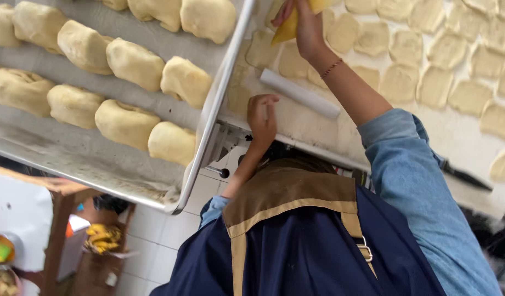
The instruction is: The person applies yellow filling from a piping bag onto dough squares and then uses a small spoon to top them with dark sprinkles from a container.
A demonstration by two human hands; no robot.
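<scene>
Lifting the yellow piece (289,26) off the floured table (455,131) wants a slow peel, the co-worker's far hand (307,27) pinching it, near hand (262,116) loosely curled beside the white roller (299,94) (wearer's own hands unseen)

The scene is evenly and softly lit, with no hard shadows cast. A dull sheen is seen along the metal tray (208,131) rim. Slight motion blur is noted throughout, and the lower left corner is rendered out of focus.
</scene>
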